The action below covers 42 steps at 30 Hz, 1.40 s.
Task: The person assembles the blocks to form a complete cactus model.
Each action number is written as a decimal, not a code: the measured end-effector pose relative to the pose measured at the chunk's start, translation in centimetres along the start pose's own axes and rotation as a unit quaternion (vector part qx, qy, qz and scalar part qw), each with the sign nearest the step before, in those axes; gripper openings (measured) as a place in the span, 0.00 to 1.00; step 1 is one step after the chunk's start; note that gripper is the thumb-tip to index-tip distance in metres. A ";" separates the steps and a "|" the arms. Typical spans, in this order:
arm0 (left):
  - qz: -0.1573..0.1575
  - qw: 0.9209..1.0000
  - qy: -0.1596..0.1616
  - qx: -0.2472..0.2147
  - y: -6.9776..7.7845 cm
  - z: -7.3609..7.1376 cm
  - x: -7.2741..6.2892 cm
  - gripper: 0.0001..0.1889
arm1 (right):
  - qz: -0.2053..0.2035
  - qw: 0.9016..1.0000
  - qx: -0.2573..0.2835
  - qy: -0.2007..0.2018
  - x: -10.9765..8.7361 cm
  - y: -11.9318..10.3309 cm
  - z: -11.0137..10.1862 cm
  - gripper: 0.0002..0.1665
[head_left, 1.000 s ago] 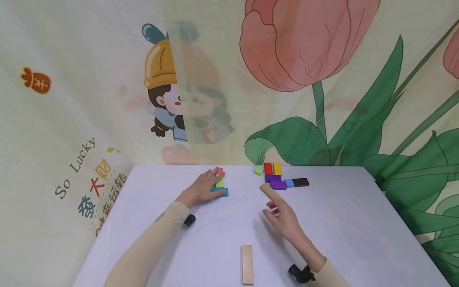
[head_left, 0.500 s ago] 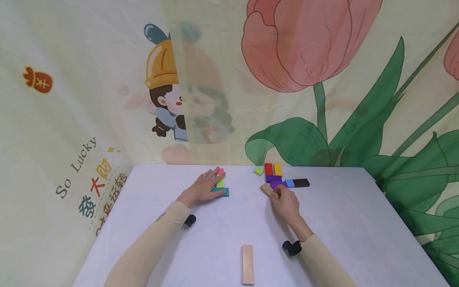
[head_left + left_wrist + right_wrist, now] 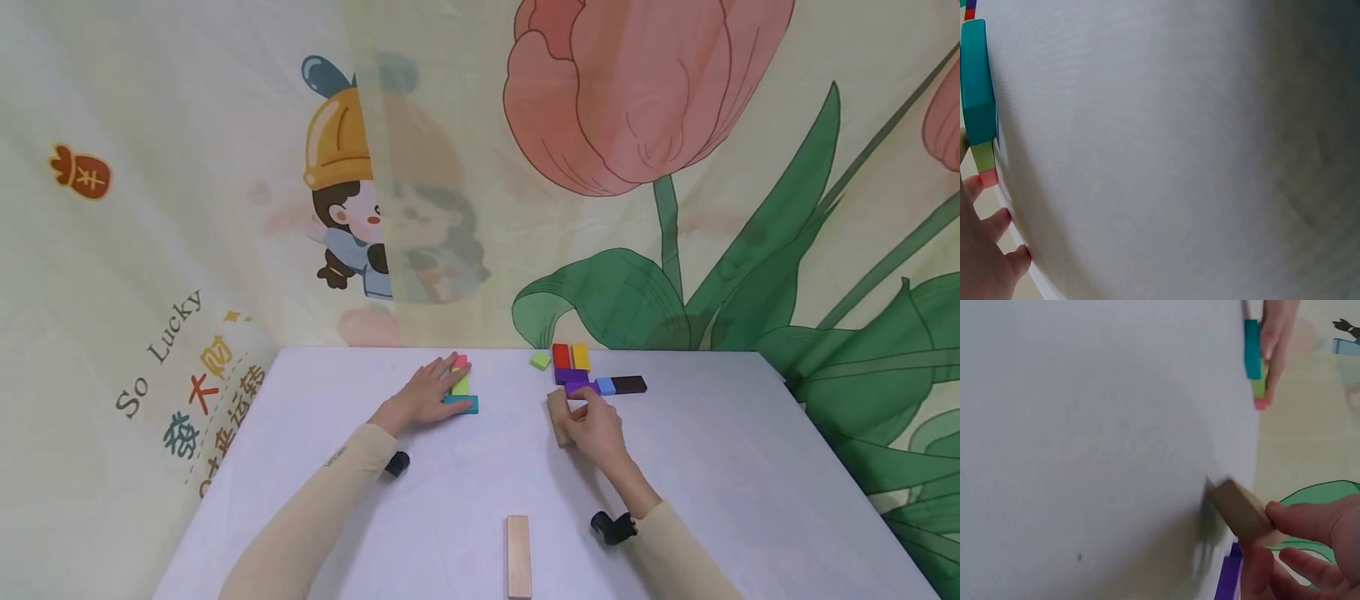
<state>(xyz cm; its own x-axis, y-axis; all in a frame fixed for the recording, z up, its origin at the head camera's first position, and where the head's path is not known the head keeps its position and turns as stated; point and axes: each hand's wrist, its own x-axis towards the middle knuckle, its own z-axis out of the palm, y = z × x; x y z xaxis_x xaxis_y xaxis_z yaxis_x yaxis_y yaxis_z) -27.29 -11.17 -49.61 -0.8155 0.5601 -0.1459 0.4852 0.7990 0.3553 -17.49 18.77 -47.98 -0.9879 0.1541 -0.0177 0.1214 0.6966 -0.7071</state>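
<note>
My right hand point(image 3: 602, 429) pinches a plain wooden block point(image 3: 558, 418) between thumb and fingers, tilted and partly raised off the table in the right wrist view. Just beyond it lie two purple blocks point(image 3: 572, 376), the nearer one partly covered by the fingers. Over to the left, my left hand point(image 3: 422, 395) lies with fingers spread, its thumb on a teal block point(image 3: 468, 405). The other fingers reach along a lime green block point(image 3: 460, 386) and a pink block point(image 3: 461, 361), which stand in a line behind the teal one and are partly covered.
Red point(image 3: 562, 357) and yellow point(image 3: 580, 357) blocks lie behind the purple ones. A small green block point(image 3: 540, 361) sits left of them, with light blue point(image 3: 605, 386) and black point(image 3: 629, 384) blocks to the right. Another wooden block point(image 3: 518, 557) lies near the front of the white table point(image 3: 720, 483).
My right hand has moved forward to the wooden block, taken hold of it and turned it more upright along the table's depth. My left hand has stayed in place.
</note>
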 end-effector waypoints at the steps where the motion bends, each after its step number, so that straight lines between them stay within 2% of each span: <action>1: 0.000 1.000 -0.002 0.002 0.0 0.0 0.0 0.42 | 0.010 1.000 0.011 -0.013 -0.1 -0.1 0.0 0.28; 5: 0.003 1.000 -0.002 0.006 0.0 0.0 0.2 0.41 | 0.048 0.994 0.059 -0.077 -0.7 -0.5 0.1 0.38; 7: 0.004 1.000 0.001 0.007 0.1 -0.1 0.2 0.41 | 0.050 0.990 0.082 -0.103 -1.0 -0.5 0.4 0.39; 10: 0.003 1.000 0.004 0.005 0.2 -0.2 0.0 0.40 | 0.037 0.984 0.111 -0.135 -1.8 -0.6 0.9 0.37; 15: -0.004 1.000 0.001 0.004 0.0 0.0 -0.6 0.40 | 0.005 0.964 0.165 -0.211 -3.4 -0.6 1.9 0.37; 17: -0.005 1.000 0.003 0.000 -0.1 0.1 -0.6 0.40 | -0.009 0.958 0.174 -0.228 -3.9 -0.5 2.3 0.37; 22: -0.003 1.000 0.010 0.005 -0.1 0.4 -0.4 0.40 | -0.031 0.959 0.162 -0.231 -4.4 -0.3 3.0 0.36; 42: -0.001 1.000 0.008 0.012 0.1 0.3 0.2 0.40 | -0.039 0.963 0.135 -0.229 -4.7 -0.3 2.8 0.32</action>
<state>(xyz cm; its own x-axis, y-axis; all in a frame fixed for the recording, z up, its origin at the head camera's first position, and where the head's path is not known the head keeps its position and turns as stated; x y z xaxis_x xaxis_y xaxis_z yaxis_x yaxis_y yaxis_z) -27.25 -10.91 -49.90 -0.8209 0.5558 -0.1312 0.4917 0.8047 0.3327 -13.12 15.86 -49.71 -0.9399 -0.2589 -0.2228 0.0764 0.4767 -0.8758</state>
